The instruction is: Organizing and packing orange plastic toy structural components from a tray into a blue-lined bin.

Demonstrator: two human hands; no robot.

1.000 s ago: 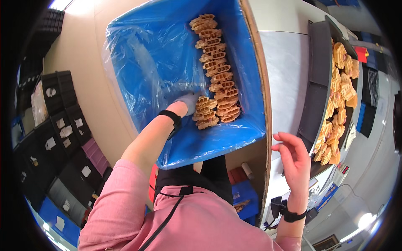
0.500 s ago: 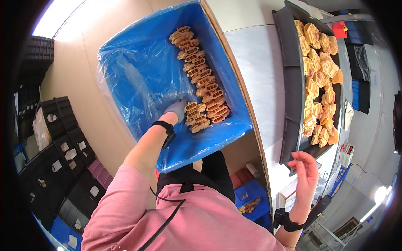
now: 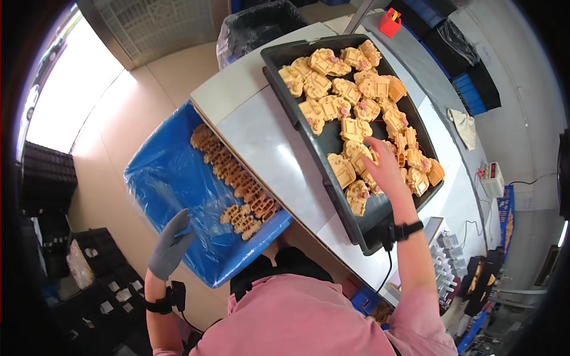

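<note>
My right hand (image 3: pixel 385 169) is bare and reaches into a black tray (image 3: pixel 341 215) of yellow molded plastic parts (image 3: pixel 316 86). Its fingers are apart and lie against a part (image 3: pixel 356 155) near the tray's middle; I see nothing gripped. My left hand (image 3: pixel 172 244), in a grey glove, hovers by the left side of a box with a blue plastic liner (image 3: pixel 172 178). That hand is open, with its fingers stretched out. Inside the box, one long row of similar parts (image 3: pixel 231 172) stands along the right wall, and a shorter row (image 3: pixel 240 221) sits beside it.
The tray rests on a grey-white table (image 3: pixel 261 133) whose edge borders the box. A red holder (image 3: pixel 390 22), a cloth (image 3: pixel 463 127) and a small device with a display (image 3: pixel 491 179) lie beyond it. Dark crates (image 3: pixel 107 267) stand at left; a lined bin (image 3: pixel 255 29) stands at the back.
My left hand has come out from beside the short row and moved left, away from the parts. My right hand has gone from the tray's near end into the tray. The view has turned right.
</note>
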